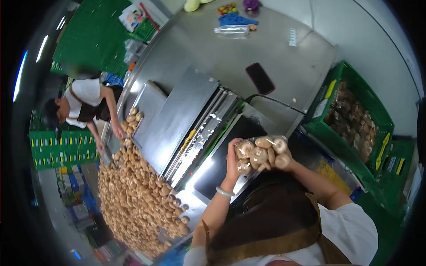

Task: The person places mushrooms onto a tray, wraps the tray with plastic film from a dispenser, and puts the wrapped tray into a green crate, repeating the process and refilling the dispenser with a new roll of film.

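Note:
A clear-wrapped pack of mushrooms [259,153] is held up in front of my apron, its brown caps facing the camera. My left hand [233,158] grips the pack's left side, and a pale bangle circles that wrist. At the opposite end, my right hand [289,165] is closed round the pack; most of its fingers are hidden behind it. Just beyond my hands stands the film-wrapping machine [179,119], with shiny film on its roller and a dark plate on the near side.
A large heap of loose mushrooms [133,195] covers the table's left part. A co-worker [86,104] reaches into its far edge. A green crate [361,128] of wrapped packs stands at right. On the steel table [213,48] lie a phone [260,78], a cable and a plastic bottle [233,29].

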